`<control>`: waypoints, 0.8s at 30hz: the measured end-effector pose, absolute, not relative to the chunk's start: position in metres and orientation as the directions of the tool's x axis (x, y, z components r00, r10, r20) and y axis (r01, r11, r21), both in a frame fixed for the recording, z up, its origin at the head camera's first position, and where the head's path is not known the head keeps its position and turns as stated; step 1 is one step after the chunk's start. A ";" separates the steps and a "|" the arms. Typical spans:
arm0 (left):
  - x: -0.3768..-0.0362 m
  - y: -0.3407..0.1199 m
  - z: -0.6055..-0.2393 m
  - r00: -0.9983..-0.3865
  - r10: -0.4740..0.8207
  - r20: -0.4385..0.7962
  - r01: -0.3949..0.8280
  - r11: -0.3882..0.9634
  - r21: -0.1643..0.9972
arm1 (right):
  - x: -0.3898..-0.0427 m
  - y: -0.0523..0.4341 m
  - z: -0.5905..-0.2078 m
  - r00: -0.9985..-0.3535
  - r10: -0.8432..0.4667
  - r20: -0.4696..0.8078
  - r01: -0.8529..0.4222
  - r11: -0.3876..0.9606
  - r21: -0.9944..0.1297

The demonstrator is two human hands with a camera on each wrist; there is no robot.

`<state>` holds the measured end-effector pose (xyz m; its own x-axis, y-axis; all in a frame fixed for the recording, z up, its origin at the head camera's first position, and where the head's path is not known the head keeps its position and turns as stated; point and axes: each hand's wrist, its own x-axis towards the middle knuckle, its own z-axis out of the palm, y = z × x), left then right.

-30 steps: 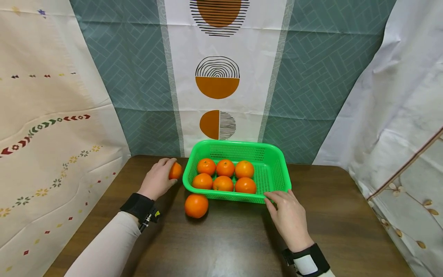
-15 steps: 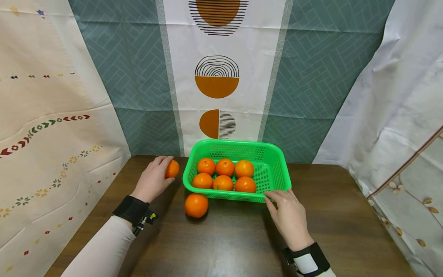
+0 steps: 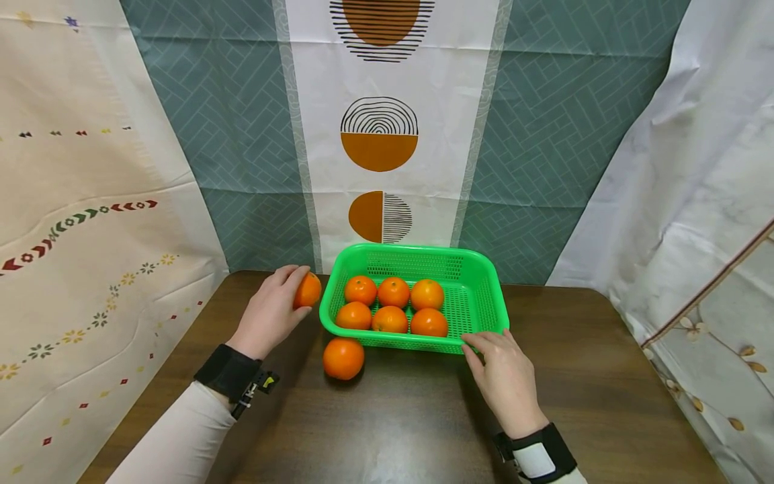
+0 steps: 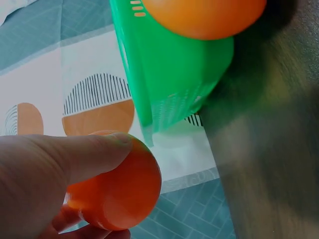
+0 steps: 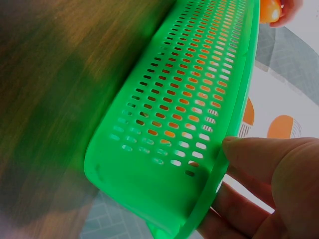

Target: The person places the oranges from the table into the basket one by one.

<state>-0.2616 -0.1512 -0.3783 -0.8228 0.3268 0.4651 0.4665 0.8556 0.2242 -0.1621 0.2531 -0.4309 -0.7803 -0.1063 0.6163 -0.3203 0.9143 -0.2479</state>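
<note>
An orange [image 3: 309, 290] is held between the thumb and fingers of my left hand [image 3: 267, 314], just outside the left end of the green plastic basket [image 3: 503, 300]. In the left wrist view, the thumb lies over the held orange [image 4: 122, 186], and the fingers are partly hidden behind it. At the basket's front right corner, my right hand [image 3: 504, 382] pinches the rim, thumb outside and fingers inside, as the right wrist view shows around the basket wall [image 5: 164, 104]. Several oranges [image 3: 390, 320] sit in two rows inside the basket, towards its left and middle.
One loose orange [image 3: 343, 358] lies on the brown wooden table [image 3: 399, 430], close to the basket's front left corner. A patterned cloth [image 3: 387, 81] hangs behind the table, with more cloth on both sides.
My left hand has drawn slightly left with the orange, then lifted it a little and brought it back towards the basket. My right hand and the basket have stayed in place.
</note>
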 end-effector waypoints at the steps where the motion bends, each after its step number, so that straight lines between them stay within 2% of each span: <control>1: -0.260 -0.150 -0.377 -0.822 0.328 0.465 0.468 0.855 0.224 | -0.162 0.253 -0.431 -0.780 -0.106 0.616 -0.320 0.914 -0.248; 15: -0.245 -0.131 -0.367 -0.805 0.365 0.468 0.512 0.826 0.237 | -0.162 0.254 -0.430 -0.789 -0.100 0.606 -0.313 0.914 -0.258; 24: -0.243 -0.113 -0.363 -0.769 0.418 0.483 0.561 0.803 0.200 | -0.162 0.254 -0.429 -0.791 -0.100 0.603 -0.312 0.914 -0.259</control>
